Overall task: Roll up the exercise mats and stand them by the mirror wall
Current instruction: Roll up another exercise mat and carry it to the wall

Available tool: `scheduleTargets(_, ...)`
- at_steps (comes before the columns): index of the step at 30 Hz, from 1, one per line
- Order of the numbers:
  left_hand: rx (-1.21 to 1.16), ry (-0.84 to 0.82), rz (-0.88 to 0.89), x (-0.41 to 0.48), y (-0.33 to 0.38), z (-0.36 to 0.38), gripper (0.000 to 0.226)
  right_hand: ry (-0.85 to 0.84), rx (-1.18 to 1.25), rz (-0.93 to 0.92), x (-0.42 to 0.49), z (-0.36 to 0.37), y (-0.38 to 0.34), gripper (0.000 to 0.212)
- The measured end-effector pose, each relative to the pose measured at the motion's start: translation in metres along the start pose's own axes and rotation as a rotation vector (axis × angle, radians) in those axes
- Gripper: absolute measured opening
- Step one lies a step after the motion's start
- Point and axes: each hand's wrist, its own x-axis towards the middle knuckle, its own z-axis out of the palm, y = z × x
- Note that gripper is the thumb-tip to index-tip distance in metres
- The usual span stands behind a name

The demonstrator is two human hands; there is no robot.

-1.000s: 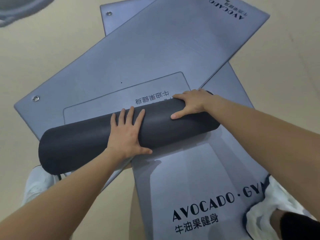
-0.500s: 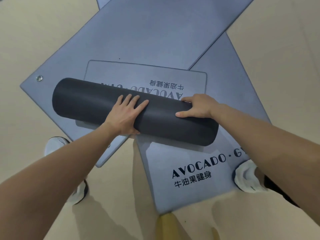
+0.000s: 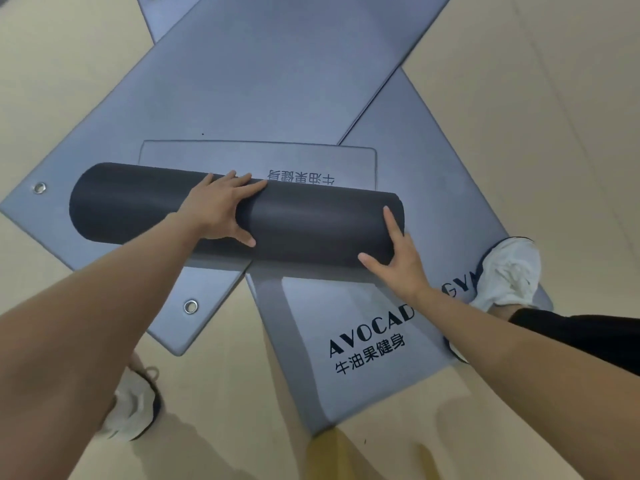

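head view, left grip [image 3: 221, 209]: wide and flat, fingers spread over the top of the dark roll [image 3: 311, 226] near its middle, thumb on the near side; it presses rather than clasps, which suits pushing the roll forward.
right grip [image 3: 398, 261]: wide too, holding nothing; straight fingers lie against the near side at the roll's right end, thumb out, probably to hold that end square so the roll does not cone.
roll: lies crosswise on the pile on the floor [image 3: 519, 98]; a short flat tail [image 3: 256, 161] with upside-down print shows beyond it, so i judge a turn or two remains.
underneath: two grey mats lie crossed. the upper mat [image 3: 277, 81] runs toward the far right and the printed lower mat [image 3: 346, 306] toward the near side. the roll spans both, so it crosses a small step.
edges: the tail's far edge lies well inside the upper mat. a grommet [image 3: 190, 306] marks that mat's near corner, beside the left forearm.
feet: one white shoe [image 3: 509, 271] stands on the lower mat's right edge, which could pin that mat later.
room: bare floor opens to the far right and far left; the mirror wall is not in view.
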Motion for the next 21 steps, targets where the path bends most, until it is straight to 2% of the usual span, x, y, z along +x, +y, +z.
scheduleTargets(3, -0.107, 0.248, -0.106, -0.018, 0.003, 0.016, 0.103, 0.072, 0.134, 0.054, 0.018, 0.002, -0.008, 0.090)
scheduleTargets(5, -0.175, 0.407, -0.166, -0.029, 0.016, 0.030, 0.083, 0.056, 0.150, 0.061, 0.030, -0.007, -0.013, 0.087)
scheduleTargets(8, -0.221, 0.468, -0.182, -0.037, 0.052, 0.047, 0.068, 0.020, 0.163, 0.082, 0.045, -0.024, -0.025, 0.085)
scheduleTargets(11, -0.199, 0.455, -0.097, -0.037, 0.089, 0.058, 0.072, -0.023, 0.118, 0.113, 0.055, -0.035, -0.044, 0.084)
scheduleTargets(14, -0.157, 0.394, -0.097, -0.042, 0.118, 0.063, 0.087, -0.087, 0.110, 0.169, 0.046, -0.041, -0.058, 0.084)
scheduleTargets(17, -0.043, 0.339, -0.078, -0.052, 0.132, 0.065, 0.102, -0.168, 0.204, 0.355, 0.024, -0.044, -0.057, 0.084)
scheduleTargets(21, 0.096, 0.314, 0.070, -0.068, 0.142, 0.073, 0.109, -0.256, 0.288, 0.570, 0.000, -0.056, -0.039, 0.083)
